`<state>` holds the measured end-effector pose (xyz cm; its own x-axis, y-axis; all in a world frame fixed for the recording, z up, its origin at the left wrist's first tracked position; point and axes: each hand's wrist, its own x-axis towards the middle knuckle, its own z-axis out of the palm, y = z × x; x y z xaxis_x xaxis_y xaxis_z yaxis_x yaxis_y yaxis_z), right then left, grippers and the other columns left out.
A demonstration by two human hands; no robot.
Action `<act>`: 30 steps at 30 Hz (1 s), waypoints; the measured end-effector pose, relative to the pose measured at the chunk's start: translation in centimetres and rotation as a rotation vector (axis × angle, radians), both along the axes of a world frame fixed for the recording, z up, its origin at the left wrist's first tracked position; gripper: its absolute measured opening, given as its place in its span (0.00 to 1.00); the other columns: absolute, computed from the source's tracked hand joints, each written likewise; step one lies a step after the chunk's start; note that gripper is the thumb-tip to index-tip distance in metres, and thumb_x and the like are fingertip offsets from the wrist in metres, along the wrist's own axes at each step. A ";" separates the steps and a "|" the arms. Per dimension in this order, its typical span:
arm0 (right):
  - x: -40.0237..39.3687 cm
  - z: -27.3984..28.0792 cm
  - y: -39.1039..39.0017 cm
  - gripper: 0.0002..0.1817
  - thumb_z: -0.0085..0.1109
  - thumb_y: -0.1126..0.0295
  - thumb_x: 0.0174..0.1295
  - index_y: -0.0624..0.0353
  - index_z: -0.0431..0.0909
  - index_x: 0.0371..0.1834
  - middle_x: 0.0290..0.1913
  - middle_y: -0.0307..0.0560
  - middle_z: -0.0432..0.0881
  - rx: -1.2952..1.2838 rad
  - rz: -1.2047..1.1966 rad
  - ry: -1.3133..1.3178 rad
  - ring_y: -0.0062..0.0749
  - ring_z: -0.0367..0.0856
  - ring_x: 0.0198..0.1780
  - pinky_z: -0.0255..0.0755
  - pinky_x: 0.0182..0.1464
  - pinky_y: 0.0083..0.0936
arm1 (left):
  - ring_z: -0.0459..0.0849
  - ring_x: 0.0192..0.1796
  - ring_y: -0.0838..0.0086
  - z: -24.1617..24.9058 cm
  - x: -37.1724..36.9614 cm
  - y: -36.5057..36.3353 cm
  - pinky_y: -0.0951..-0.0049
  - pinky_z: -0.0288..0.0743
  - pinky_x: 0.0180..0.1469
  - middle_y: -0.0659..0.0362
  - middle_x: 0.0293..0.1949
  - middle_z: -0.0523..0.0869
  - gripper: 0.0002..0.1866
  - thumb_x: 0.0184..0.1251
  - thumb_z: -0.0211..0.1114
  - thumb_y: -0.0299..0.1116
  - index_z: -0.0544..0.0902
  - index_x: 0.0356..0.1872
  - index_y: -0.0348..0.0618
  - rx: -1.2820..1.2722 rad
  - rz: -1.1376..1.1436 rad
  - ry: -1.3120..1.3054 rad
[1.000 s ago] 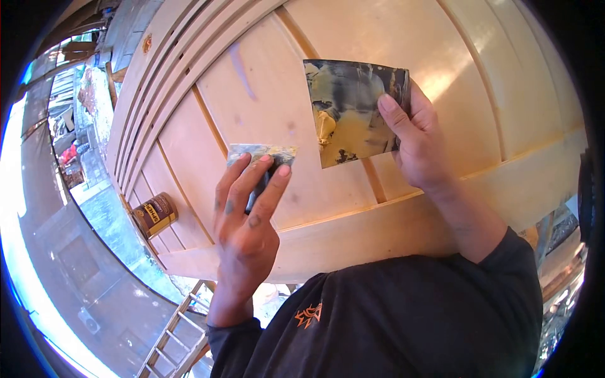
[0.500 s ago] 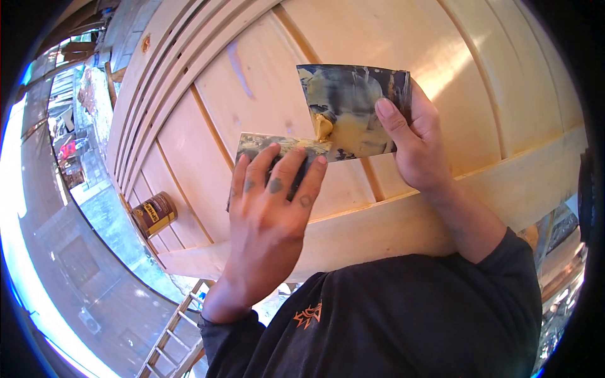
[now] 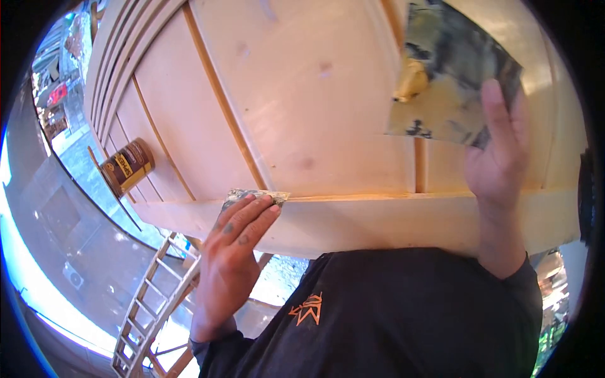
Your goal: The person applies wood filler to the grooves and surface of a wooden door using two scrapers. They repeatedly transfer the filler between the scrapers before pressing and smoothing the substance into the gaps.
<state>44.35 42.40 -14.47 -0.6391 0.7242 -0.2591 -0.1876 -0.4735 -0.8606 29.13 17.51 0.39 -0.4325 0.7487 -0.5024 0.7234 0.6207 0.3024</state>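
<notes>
My left hand [image 3: 230, 252] is closed, fingers pressed together, on a putty-smeared flat scraper [image 3: 280, 196]. The scraper is at the inner edge of the front rail [image 3: 378, 217] of a pale wooden panel [image 3: 296, 113]; my fingers cover most of it. To the right, my right hand [image 3: 501, 154] grips a second dark flat scraper [image 3: 463, 69], with the thumb on its upper face. Yellowish wood putty [image 3: 413, 80] sits in a lump near that scraper's left edge, and more is smeared across the face. The right-hand scraper is slightly blurred and covers part of the panel.
A brown can [image 3: 128, 167] with a yellow label stands at the panel's left end. Below it, a ladder [image 3: 151, 296] leans beside my left arm. Darker brown strips [image 3: 220, 101] run across the panel, and parallel slats [image 3: 126, 57] line its far left.
My hands have moved apart. The left one went down with its scraper to the front rail; the right one moved up and right with the putty-loaded scraper. The view has shifted.
</notes>
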 end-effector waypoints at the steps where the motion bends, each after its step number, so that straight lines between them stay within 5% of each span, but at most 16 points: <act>1: 0.2 -0.1 0.1 0.19 0.44 0.71 0.74 0.64 0.65 0.65 0.60 0.47 0.76 -0.027 -0.011 0.014 0.30 0.76 0.60 0.69 0.63 0.29 | 0.78 0.60 0.55 -0.3 0.1 -0.8 0.59 0.73 0.61 0.53 0.54 0.82 0.26 0.47 0.59 0.11 0.83 0.51 0.41 -0.023 -0.018 0.016; 13: 0.4 0.7 0.4 0.17 0.42 0.71 0.74 0.61 0.66 0.64 0.61 0.50 0.75 -0.141 0.066 0.136 0.32 0.75 0.62 0.70 0.64 0.33 | 0.73 0.64 0.54 -2.4 1.4 -1.0 0.57 0.71 0.61 0.52 0.62 0.77 0.27 0.53 0.57 0.21 0.77 0.60 0.38 -0.182 -0.133 -0.104; 16: 0.6 0.6 0.4 0.19 0.41 0.70 0.74 0.62 0.63 0.66 0.63 0.50 0.73 -0.158 0.139 0.214 0.34 0.73 0.64 0.67 0.66 0.34 | 0.79 0.58 0.55 -2.7 0.2 -0.2 0.59 0.76 0.58 0.52 0.53 0.83 0.27 0.44 0.58 0.11 0.82 0.51 0.37 -0.111 -0.083 -0.150; 20: 0.8 -0.2 1.2 0.22 0.40 0.71 0.75 0.65 0.58 0.70 0.67 0.51 0.69 -0.125 0.294 0.383 0.35 0.68 0.68 0.61 0.70 0.36 | 0.82 0.55 0.57 -2.5 -2.4 1.5 0.63 0.77 0.56 0.53 0.51 0.84 0.23 0.47 0.61 0.13 0.84 0.48 0.38 -0.172 -0.115 -0.333; 23: 1.5 -0.6 1.5 0.22 0.40 0.72 0.75 0.65 0.59 0.70 0.67 0.51 0.69 -0.098 0.244 0.352 0.35 0.69 0.68 0.62 0.69 0.35 | 0.84 0.50 0.57 -2.9 -3.9 2.5 0.64 0.79 0.52 0.51 0.48 0.86 0.21 0.46 0.63 0.13 0.85 0.45 0.37 -0.194 -0.149 -0.430; 26: 2.7 -0.6 0.5 0.21 0.40 0.73 0.75 0.65 0.60 0.69 0.66 0.52 0.70 0.098 0.024 -0.013 0.34 0.70 0.67 0.63 0.69 0.34 | 0.85 0.49 0.57 -3.5 -5.5 3.7 0.64 0.79 0.51 0.50 0.46 0.86 0.21 0.46 0.62 0.12 0.85 0.45 0.36 -0.260 -0.214 -0.542; 30: 2.1 -0.4 0.8 0.21 0.40 0.73 0.74 0.66 0.60 0.69 0.65 0.52 0.71 -0.058 0.055 0.159 0.34 0.71 0.65 0.63 0.68 0.32 | 0.84 0.50 0.56 -4.0 -6.6 4.9 0.64 0.78 0.52 0.48 0.47 0.86 0.21 0.47 0.61 0.12 0.85 0.45 0.35 -0.343 -0.243 -0.668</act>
<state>46.49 43.15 -14.86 -0.7135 0.6739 -0.1919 -0.2914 -0.5344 -0.7934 22.55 22.37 -3.62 0.1981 0.5399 -0.8181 0.5837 0.6055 0.5409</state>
